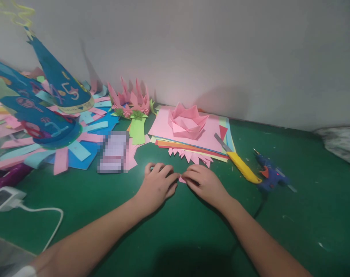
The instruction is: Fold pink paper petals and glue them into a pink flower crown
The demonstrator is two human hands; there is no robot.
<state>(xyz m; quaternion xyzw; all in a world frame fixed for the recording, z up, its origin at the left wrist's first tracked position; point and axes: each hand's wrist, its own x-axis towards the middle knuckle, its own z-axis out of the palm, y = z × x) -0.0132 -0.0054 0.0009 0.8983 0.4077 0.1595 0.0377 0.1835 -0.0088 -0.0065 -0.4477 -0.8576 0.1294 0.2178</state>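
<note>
My left hand (159, 185) and my right hand (204, 182) rest side by side on the green table (175, 231), fingertips meeting. Together they pinch a small pink paper piece (182, 179), mostly hidden under the fingers. Just beyond the hands lie several small pink folded paper points (192, 156). Behind those sits a stack of coloured paper sheets (163, 129) with a pink folded paper crown shape (186, 122) on top.
A yellow utility knife (239, 165) and a blue glue gun (269, 175) lie to the right. Blue paper cones (59, 82), paper strips and pink paper flowers (131, 100) crowd the back left. A white charger with cable (4, 198) sits front left. A wall stands behind.
</note>
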